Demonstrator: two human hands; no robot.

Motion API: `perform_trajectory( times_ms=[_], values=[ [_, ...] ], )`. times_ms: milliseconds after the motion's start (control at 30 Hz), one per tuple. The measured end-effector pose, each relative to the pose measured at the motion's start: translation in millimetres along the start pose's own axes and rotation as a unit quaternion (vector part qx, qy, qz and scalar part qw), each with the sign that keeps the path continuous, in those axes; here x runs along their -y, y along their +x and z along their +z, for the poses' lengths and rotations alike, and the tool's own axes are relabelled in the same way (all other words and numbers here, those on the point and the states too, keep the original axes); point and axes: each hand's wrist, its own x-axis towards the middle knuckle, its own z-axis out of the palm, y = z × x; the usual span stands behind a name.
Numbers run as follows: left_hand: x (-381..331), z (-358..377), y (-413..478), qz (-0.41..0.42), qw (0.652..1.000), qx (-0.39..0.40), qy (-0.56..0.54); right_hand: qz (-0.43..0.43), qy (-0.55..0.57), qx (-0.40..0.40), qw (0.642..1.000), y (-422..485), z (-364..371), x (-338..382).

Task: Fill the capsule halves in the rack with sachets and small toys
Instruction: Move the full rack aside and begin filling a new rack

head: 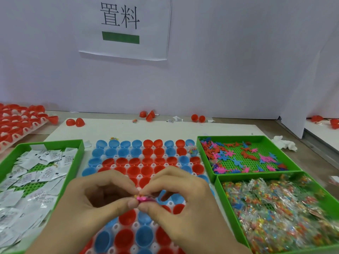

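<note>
A white rack (141, 176) of red and blue capsule halves fills the middle of the table. Above its near rows, my left hand (95, 200) and my right hand (183, 202) meet at the fingertips. Together they pinch a small pink toy (144, 198) with a bit of clear sachet. One capsule half (192, 150) at the rack's far right holds a colourful sachet. A green tray (77, 156) of white sachets lies left. A green tray (203, 156) of flat rubbery toys and a green tray (222, 195) of clear bead sachets lie right.
A second rack (20, 123) of red halves lies at the far left. Loose red halves (75, 122) and scraps sit along the wall behind the rack. A crumpled tissue (284, 143) lies beyond the toy tray. A paper sign (124, 28) hangs on the wall.
</note>
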Motion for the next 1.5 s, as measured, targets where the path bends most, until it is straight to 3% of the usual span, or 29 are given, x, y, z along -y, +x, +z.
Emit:
perform_trajectory(
  times_ms=[133,233,333,400,500,633,733,900,1033,1133,1300,1400,1500],
  values=[
    [-2,2,-2,0.016,1.000,-0.005,0.016,0.019,0.032,0.017,0.999,-1,-5,2],
    [-7,-3,-3,0.016,0.999,0.016,0.039,0.021,-0.025,0.013,0.999,6,-16,2],
    [0,-28,1,0.061,0.977,-0.035,0.201,0.073,-0.130,-0.032,0.988,31,-47,-15],
    [11,-59,7,0.091,0.925,-0.117,0.350,0.100,-0.220,-0.042,0.969,56,-65,-32],
    [33,-106,13,-0.020,0.885,-0.175,0.431,0.119,-0.328,-0.007,0.937,85,-70,-60],
    [50,-132,7,-0.201,0.844,-0.146,0.475,0.138,-0.375,0.031,0.916,99,-56,-90],
    [55,-134,10,-0.221,0.821,-0.143,0.507,0.132,-0.402,0.031,0.906,99,-46,-104],
    [55,-130,11,-0.219,0.820,-0.161,0.504,0.152,-0.443,0.040,0.882,102,-42,-112],
    [51,-126,10,-0.212,0.829,-0.179,0.486,0.174,-0.434,0.066,0.882,104,-45,-107],
    [47,-123,10,-0.208,0.833,-0.186,0.477,0.177,-0.372,0.067,0.909,102,-54,-99],
    [49,-126,10,-0.206,0.831,-0.194,0.479,0.160,-0.231,-0.060,0.958,87,-90,-82],
    [52,-128,10,-0.207,0.825,-0.204,0.485,0.183,-0.218,-0.128,0.950,60,-119,-87],
    [55,-127,11,-0.199,0.820,-0.220,0.489,0.281,-0.240,-0.046,0.928,32,-131,-100]
  ],
)
